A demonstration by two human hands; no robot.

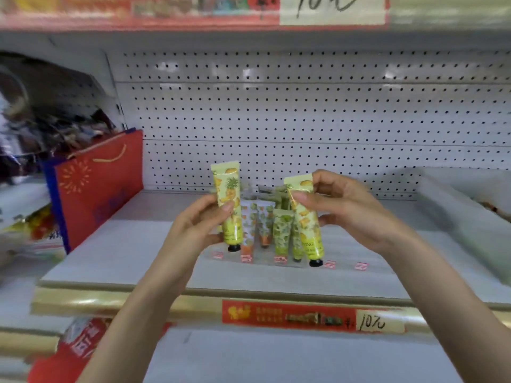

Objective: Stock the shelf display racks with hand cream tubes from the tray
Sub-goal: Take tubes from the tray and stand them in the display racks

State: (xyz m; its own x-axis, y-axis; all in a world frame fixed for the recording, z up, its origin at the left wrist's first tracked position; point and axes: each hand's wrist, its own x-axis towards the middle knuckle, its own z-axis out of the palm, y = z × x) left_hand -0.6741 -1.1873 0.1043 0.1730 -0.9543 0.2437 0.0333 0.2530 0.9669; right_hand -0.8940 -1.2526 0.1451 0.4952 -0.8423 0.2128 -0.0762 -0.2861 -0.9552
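On the shelf's left: a red gift bag (102,189) stands well apart from the work.
Left grip (199,225): thumb and fingers pinch the left pineapple tube (229,205) at mid-body, above the shelf (124,258).
Left tube's axis: near upright, crimped end up and black cap down, at the rack's left front.
Display rack (280,259): clear, low on the shelf between the two grips; green-patterned tubes (282,230) stand in it cap-down.
Right pineapple tube (307,222): cap down, top leaning left, over the rack's right front.
Right grip (351,208): fingertips pinch that tube near its crimped end.
Relation that matters: both tubes point cap-first toward the rack just below and behind them. The right one looks nearer a free slot, though the slots are hard to make out.
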